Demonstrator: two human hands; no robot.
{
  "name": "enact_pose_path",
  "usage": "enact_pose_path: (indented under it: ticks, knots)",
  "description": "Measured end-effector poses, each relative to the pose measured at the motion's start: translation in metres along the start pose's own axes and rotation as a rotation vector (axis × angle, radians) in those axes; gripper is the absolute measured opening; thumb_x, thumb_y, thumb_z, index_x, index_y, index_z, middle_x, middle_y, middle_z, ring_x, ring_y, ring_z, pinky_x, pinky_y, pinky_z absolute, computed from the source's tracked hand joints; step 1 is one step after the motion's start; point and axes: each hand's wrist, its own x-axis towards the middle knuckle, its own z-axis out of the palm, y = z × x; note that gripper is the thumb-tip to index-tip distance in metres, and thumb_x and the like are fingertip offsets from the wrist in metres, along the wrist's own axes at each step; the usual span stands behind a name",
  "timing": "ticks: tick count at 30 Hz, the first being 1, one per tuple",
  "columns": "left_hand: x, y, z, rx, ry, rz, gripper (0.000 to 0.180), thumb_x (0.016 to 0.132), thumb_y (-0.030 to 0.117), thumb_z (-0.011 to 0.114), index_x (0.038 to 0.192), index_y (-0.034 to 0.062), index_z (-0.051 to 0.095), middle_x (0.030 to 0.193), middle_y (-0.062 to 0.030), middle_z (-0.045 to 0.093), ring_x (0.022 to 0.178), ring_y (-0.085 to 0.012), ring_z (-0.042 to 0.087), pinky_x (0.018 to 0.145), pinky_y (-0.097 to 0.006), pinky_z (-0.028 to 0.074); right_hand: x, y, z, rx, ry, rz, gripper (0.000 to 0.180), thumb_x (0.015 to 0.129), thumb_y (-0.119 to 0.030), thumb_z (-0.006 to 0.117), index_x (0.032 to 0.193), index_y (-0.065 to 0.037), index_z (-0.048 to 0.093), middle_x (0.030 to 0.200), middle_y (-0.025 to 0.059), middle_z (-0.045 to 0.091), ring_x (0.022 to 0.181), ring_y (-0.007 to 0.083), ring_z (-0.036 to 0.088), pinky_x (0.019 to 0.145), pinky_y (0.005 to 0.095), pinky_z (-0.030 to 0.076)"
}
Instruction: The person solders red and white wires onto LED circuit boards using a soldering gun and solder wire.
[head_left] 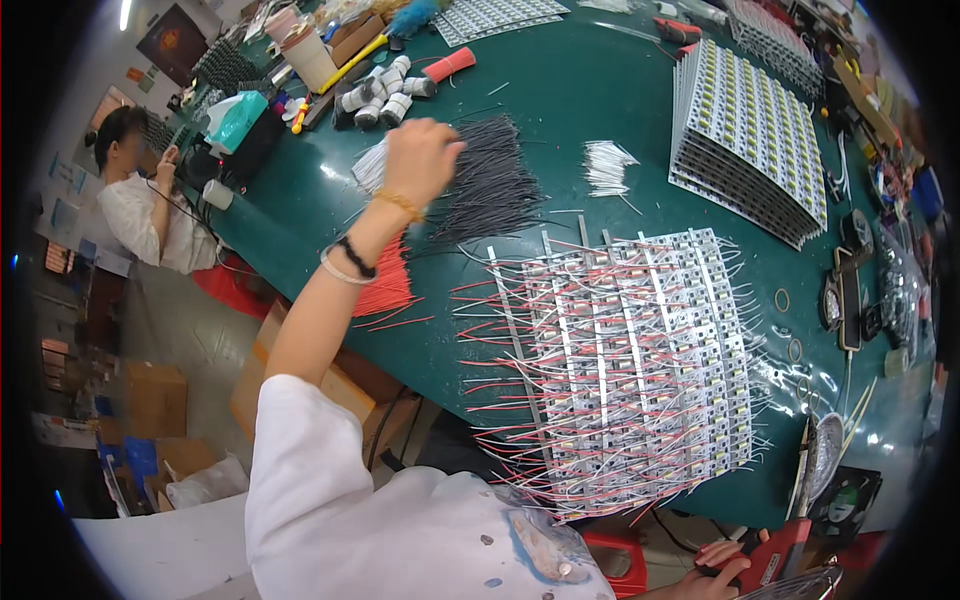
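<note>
My left hand (422, 158) reaches across the table with its fingers curled, over the edge of a pile of black wires (492, 180). What its fingers hold, if anything, is hidden. White wires (370, 166) lie to its left, and red wires (385, 285) lie below the forearm. At the lower right edge, my right hand (715, 580) is closed round a red and black gun-shaped tool (782, 552). Between the hands lies a panel of small circuit boards (640, 370) in rows, with red and white wires sticking out on its left side.
A stack of board panels (750, 130) stands at the back right, beside a small pile of white wires (607, 167). Wrapped rolls (385, 92) and a red roll (449, 65) lie at the back. Another person (150, 200) sits at the far left.
</note>
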Motion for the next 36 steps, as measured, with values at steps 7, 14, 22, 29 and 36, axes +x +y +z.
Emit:
enact_pose_path:
  ticks: [7, 14, 22, 29, 36]
  knots:
    - [0.048, 0.024, 0.034, 0.145, -0.331, -0.011, 0.013, 0.074, 0.015, 0.065, 0.083, 0.0061, 0.068, 0.083, -0.0103, 0.065, 0.084, -0.0296, 0.058, 0.072, -0.042, 0.041, 0.013, -0.028, 0.039, -0.138, -0.02, -0.1, 0.063, 0.091, -0.039, 0.049, 0.13, 0.006, 0.028, 0.05, -0.0001, 0.037, 0.04, 0.0089, 0.033, 0.042, 0.0225, 0.031]
    - [0.057, 0.03, 0.015, -0.006, -0.333, -0.147, 0.013, 0.076, 0.021, 0.066, 0.079, 0.0087, 0.067, 0.081, -0.0104, 0.065, 0.085, -0.0271, 0.059, 0.075, -0.041, 0.039, 0.038, -0.052, -0.002, -0.286, 0.027, -0.182, 0.062, 0.091, -0.038, 0.049, 0.13, 0.006, 0.029, 0.05, -0.0002, 0.037, 0.04, 0.0088, 0.033, 0.042, 0.0226, 0.031]
    - [0.053, 0.015, 0.008, -0.081, -0.203, -0.151, 0.022, 0.072, 0.029, 0.069, 0.069, 0.008, 0.063, 0.063, -0.0088, 0.062, 0.063, -0.0296, 0.06, 0.061, -0.039, 0.043, 0.091, -0.065, -0.046, -0.43, 0.047, -0.226, 0.061, 0.092, -0.037, 0.05, 0.129, 0.007, 0.029, 0.05, -0.0002, 0.036, 0.04, 0.0087, 0.033, 0.042, 0.0227, 0.031]
    - [0.048, 0.018, 0.014, -0.029, -0.106, -0.056, 0.017, 0.076, 0.023, 0.067, 0.071, 0.0071, 0.062, 0.064, -0.0089, 0.063, 0.061, -0.0269, 0.06, 0.061, -0.037, 0.041, 0.125, -0.047, -0.014, -0.382, -0.22, -0.076, 0.069, 0.088, -0.043, 0.054, 0.125, 0.01, 0.031, 0.049, 0.0012, 0.041, 0.042, 0.0124, 0.043, 0.043, 0.0259, 0.038]
    - [0.04, 0.133, -0.021, -1.185, -0.468, -0.226, 0.011, 0.08, 0.009, 0.065, 0.074, 0.0015, 0.06, 0.063, 0.0009, 0.056, 0.051, -0.0042, 0.046, 0.046, -0.021, 0.038, 0.106, 0.022, 0.043, 0.028, -0.323, 0.247, 0.061, 0.089, -0.037, 0.055, 0.124, 0.01, 0.035, 0.049, 0.0016, 0.041, 0.038, 0.0112, 0.042, 0.041, 0.0239, 0.038]
